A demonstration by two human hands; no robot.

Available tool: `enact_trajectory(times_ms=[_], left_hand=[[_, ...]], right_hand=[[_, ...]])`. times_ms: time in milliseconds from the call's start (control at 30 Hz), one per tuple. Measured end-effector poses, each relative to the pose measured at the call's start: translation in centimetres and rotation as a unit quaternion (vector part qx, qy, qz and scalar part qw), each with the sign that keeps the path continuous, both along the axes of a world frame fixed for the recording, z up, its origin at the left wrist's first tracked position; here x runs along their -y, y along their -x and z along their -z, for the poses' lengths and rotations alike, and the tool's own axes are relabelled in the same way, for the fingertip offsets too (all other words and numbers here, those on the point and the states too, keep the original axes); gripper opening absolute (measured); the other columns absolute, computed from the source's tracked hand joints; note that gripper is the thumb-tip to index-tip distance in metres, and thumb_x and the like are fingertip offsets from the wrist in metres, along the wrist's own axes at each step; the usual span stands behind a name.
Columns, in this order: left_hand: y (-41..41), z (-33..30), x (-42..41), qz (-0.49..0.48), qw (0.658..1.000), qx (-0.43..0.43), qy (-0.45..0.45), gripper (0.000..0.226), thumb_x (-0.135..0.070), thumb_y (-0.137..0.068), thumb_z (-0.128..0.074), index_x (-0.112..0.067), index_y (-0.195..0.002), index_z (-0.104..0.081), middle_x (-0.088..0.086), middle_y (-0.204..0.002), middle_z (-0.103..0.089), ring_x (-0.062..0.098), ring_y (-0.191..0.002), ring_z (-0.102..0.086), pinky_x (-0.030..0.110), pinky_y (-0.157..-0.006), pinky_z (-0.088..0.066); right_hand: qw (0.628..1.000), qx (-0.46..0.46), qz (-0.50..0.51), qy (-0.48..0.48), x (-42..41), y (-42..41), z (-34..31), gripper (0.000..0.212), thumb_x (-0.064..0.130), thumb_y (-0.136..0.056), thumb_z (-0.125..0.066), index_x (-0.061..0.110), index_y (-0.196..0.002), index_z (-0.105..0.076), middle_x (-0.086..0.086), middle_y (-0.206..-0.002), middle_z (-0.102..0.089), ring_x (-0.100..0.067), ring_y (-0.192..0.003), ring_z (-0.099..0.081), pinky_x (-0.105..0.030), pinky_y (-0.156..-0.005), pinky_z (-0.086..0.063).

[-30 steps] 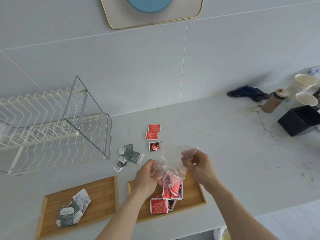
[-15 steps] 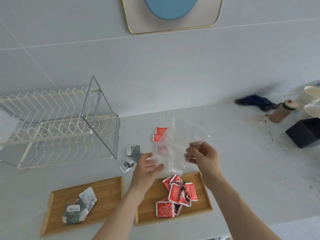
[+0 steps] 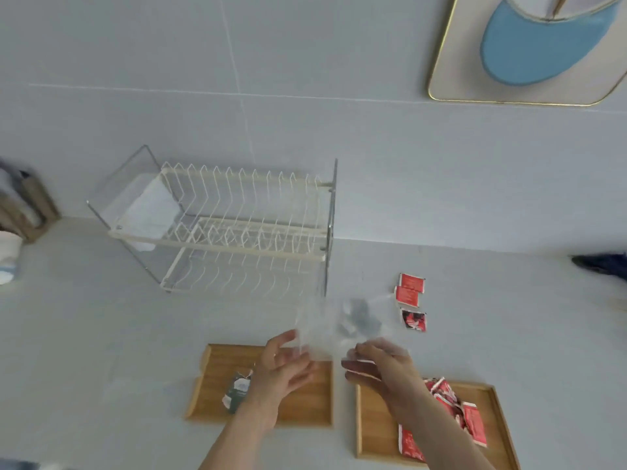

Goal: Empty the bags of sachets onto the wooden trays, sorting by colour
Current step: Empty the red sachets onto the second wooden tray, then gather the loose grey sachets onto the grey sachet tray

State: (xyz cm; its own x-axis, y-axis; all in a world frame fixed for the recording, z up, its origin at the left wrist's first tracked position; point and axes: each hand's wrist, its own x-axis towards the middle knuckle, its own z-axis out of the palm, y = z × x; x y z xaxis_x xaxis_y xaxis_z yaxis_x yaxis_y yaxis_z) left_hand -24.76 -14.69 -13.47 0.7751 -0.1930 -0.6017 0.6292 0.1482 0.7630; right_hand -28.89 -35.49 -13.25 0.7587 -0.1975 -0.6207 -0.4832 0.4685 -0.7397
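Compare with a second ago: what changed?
The clear bag has dropped its red sachets onto the right tray. Both hands carried it left: right hand grips it, left hand has opened. Loose red sachets on the counter stayed put.

Dish rack (image 3: 237, 228) behind; bare counter (image 3: 84, 334) left

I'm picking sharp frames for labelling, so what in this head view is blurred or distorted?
Head view: motion blur smears both hands, left hand and right hand, and the clear bag between them; the grey sachets behind it are a smudge. The red sachets on the counter stay fairly crisp. Wide-angle bending tilts the dish rack.
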Motion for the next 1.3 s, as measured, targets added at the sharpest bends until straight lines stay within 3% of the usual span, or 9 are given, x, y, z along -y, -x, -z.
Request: enact_trajectory(times_ms=[100,267,400,533,633,800,933,1100,1300], left_hand=[[-1.0,0.3,-5.4,-0.035,0.999,0.004,-0.036,0.047,0.014,-0.083,-0.070,-0.015,-0.118,-0.063,0.016,-0.103,-0.073,0.028,-0.077,-0.074,0.037,-0.071,-0.063],[-1.6,1.3,-14.7,-0.069,0.992,0.029,-0.101,0.043,0.016,-0.080,-0.067,-0.014,-0.111,-0.065,0.016,-0.087,-0.075,0.026,-0.066,-0.069,0.036,-0.063,-0.059],[-2.4,2.6,-21.3,-0.109,0.984,0.027,-0.137,0.039,0.013,-0.082,-0.070,-0.016,-0.108,-0.068,0.016,-0.092,-0.075,0.024,-0.073,-0.072,0.046,-0.078,-0.060],[-3.8,3.3,-26.3,-0.130,0.973,0.054,-0.184,0.038,0.009,-0.080,-0.073,-0.021,-0.104,-0.069,0.014,-0.092,-0.076,0.019,-0.069,-0.074,0.036,-0.071,-0.063],[-5.0,3.6,-28.9,-0.147,0.962,0.064,-0.221,0.037,0.001,-0.081,-0.075,-0.028,-0.102,-0.067,0.013,-0.092,-0.076,0.023,-0.072,-0.074,0.045,-0.078,-0.062],[-5.8,4.2,-31.1,-0.114,0.934,0.062,-0.334,0.034,-0.016,-0.087,-0.071,-0.037,-0.109,-0.056,-0.004,-0.093,-0.075,0.021,-0.079,-0.073,0.043,-0.076,-0.058],[-5.1,4.7,-31.6,-0.051,0.890,0.069,-0.447,0.047,-0.016,-0.087,-0.069,-0.029,-0.126,-0.047,-0.005,-0.107,-0.070,0.022,-0.090,-0.068,0.038,-0.077,-0.053],[-5.0,4.3,-30.7,-0.044,0.848,0.119,-0.514,0.052,-0.018,-0.085,-0.072,-0.020,-0.133,-0.049,0.007,-0.124,-0.063,0.028,-0.114,-0.062,0.046,-0.090,-0.053],[-6.8,2.5,-26.6,-0.022,0.807,0.220,-0.547,0.051,-0.016,-0.084,-0.074,-0.013,-0.131,-0.056,0.012,-0.126,-0.062,0.035,-0.115,-0.058,0.051,-0.095,-0.049]], right_hand=[[0.998,-0.023,-0.055,0.013,-4.9,-1.0,0.5,0.004,0.008,-0.089,-0.072,0.004,-0.090,-0.070,-0.018,-0.086,-0.078,-0.035,-0.080,-0.077,-0.045,-0.073,-0.062],[0.997,-0.049,-0.013,0.051,-11.9,-2.9,1.6,0.017,0.010,-0.091,-0.071,-0.001,-0.103,-0.069,-0.017,-0.086,-0.074,-0.032,-0.072,-0.075,-0.043,-0.066,-0.065],[0.993,-0.062,-0.043,0.087,-16.8,-5.0,2.1,0.019,-0.002,-0.089,-0.069,0.000,-0.108,-0.067,-0.017,-0.086,-0.073,-0.027,-0.069,-0.073,-0.037,-0.064,-0.062],[0.986,-0.055,-0.062,0.147,-22.0,-7.8,1.8,0.023,-0.005,-0.090,-0.067,0.008,-0.108,-0.066,-0.017,-0.088,-0.073,-0.024,-0.069,-0.073,-0.033,-0.060,-0.062],[0.978,-0.042,-0.079,0.189,-25.5,-9.7,1.7,0.028,-0.003,-0.093,-0.064,0.013,-0.115,-0.062,-0.018,-0.094,-0.072,-0.024,-0.074,-0.073,-0.031,-0.060,-0.063],[0.954,-0.052,-0.122,0.269,-29.1,-10.8,2.5,0.035,0.003,-0.091,-0.062,0.016,-0.123,-0.060,-0.006,-0.090,-0.072,-0.027,-0.081,-0.075,-0.032,-0.062,-0.063],[0.918,-0.064,-0.175,0.351,-29.5,-10.2,2.8,0.037,0.018,-0.090,-0.066,0.017,-0.127,-0.064,0.004,-0.095,-0.071,-0.031,-0.100,-0.069,-0.052,-0.090,-0.057],[0.891,-0.057,-0.180,0.413,-27.6,-9.8,2.2,0.032,0.021,-0.092,-0.062,0.023,-0.123,-0.064,0.007,-0.100,-0.071,-0.023,-0.094,-0.068,-0.042,-0.087,-0.057],[0.886,-0.042,-0.168,0.430,-22.7,-9.3,1.6,0.019,0.023,-0.092,-0.063,0.029,-0.110,-0.066,0.011,-0.097,-0.069,-0.014,-0.082,-0.069,-0.042,-0.082,-0.060]])
